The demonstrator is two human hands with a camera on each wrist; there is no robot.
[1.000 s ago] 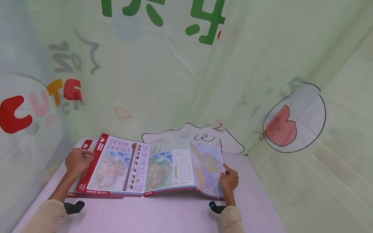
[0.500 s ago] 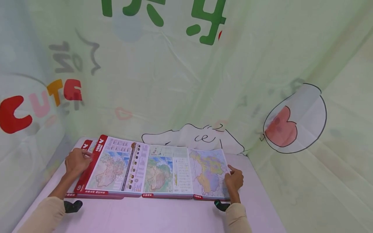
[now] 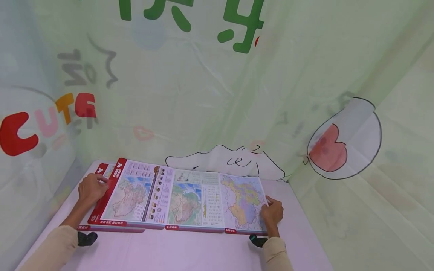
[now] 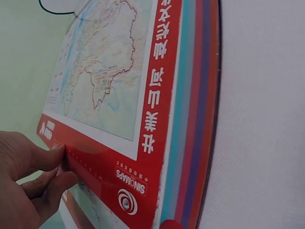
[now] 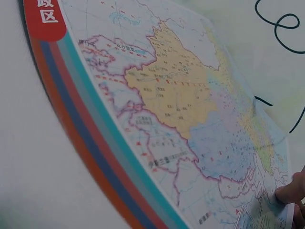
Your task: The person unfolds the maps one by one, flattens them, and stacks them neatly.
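A folding map (image 3: pixel 194 199) with a red left border lies spread across the table in several panels, all nearly flat. At its left edge my left hand (image 3: pixel 92 188) pinches the red border; in the left wrist view the thumb and curled fingers (image 4: pixel 62 186) meet at that border. My right hand (image 3: pixel 272 210) holds the right edge of the coloured map panel (image 3: pixel 242 201). In the right wrist view its thumb (image 5: pixel 290 188) lies on top of the sheet, and the other fingers are mostly hidden. Striped colour bands (image 4: pixel 190 119) run along the map's near edge.
Beneath the left end a second red-bordered map sheet (image 3: pixel 101 169) sticks out. The pink-white table (image 3: pixel 176 252) meets printed curtains (image 3: pixel 190 94) at the back and sides. Black straps (image 3: pixel 87 239) sit at both wrists.
The right panel, raised and bent a second ago, has come down and flattened. My right hand has moved right and slightly nearer with its edge. My left hand stays at the red border.
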